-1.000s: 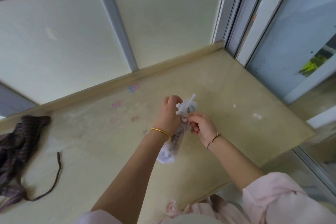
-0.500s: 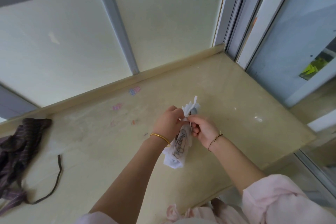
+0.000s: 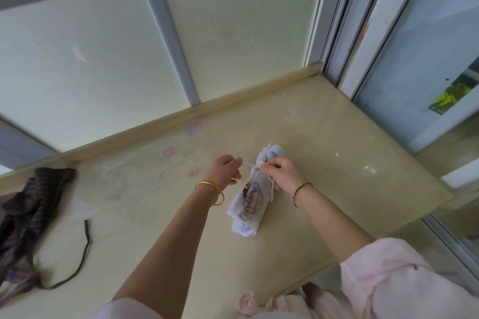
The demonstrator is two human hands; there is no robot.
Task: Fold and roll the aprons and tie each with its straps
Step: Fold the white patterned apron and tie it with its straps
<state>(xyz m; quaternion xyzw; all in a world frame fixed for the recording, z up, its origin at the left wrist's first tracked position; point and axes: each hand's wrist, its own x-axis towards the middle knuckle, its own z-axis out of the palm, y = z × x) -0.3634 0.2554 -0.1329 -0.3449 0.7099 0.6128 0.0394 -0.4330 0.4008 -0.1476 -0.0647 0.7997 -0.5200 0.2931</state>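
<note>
- The beige stone ledge (image 3: 324, 137) is carrying everything here. It is running below a pale panelled wall, with a few small stickers (image 3: 193, 129) showing on its far side.
- The dark striped apron (image 3: 31, 204) is lying crumpled at the ledge's left end, well apart from the hands. Its dark strap (image 3: 85, 248) is trailing loose toward the near edge, so it looks not yet folded or rolled.
- The white apron roll (image 3: 248, 204) is lying mid-ledge between the two forearms, printed side up, with its frilled end poking out past the tie.
- The left hand (image 3: 225, 171) is pinching one end of the white strap (image 3: 248, 165) with curled fingers, just left of the roll.
- The right hand (image 3: 282, 173) is pinching the strap's other side right at the roll's far end, touching the cloth, while a loose tail (image 3: 271, 189) is dangling down the roll's right flank.
- The strap is stretching taut between both hands, so the step in hand is probably cinching the knot (whether it is a first or second throw, I cannot tell).
- Doing it well probably means pulling both ends outward evenly and keeping the roll resting on the ledge. The knot should be seated on the narrowed neck rather than creeping off the frilled end, since a thin strap slips easily.
</note>
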